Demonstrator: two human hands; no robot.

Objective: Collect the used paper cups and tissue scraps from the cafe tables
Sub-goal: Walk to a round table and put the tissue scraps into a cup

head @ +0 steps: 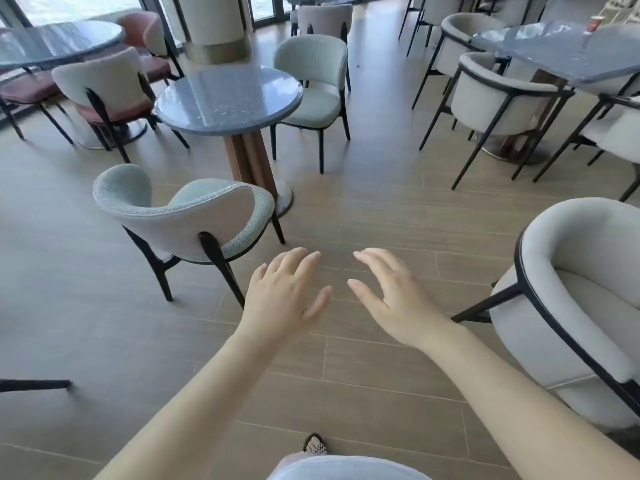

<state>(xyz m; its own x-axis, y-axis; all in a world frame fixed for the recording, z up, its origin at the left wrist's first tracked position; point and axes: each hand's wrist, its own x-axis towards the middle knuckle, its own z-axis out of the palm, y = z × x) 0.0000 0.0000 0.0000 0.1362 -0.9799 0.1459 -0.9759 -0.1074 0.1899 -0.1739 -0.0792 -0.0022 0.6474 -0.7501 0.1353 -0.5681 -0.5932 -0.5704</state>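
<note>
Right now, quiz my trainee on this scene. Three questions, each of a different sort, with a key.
1. True or false: the left hand grips a tissue.
2. Where does the red cup stand? A) on the floor; B) on the far right table; C) on a chair seat.
3. Fill in: the right hand is ____ (open or shut).

Key: 1 false, it holds nothing; 2 B; 3 open.
</note>
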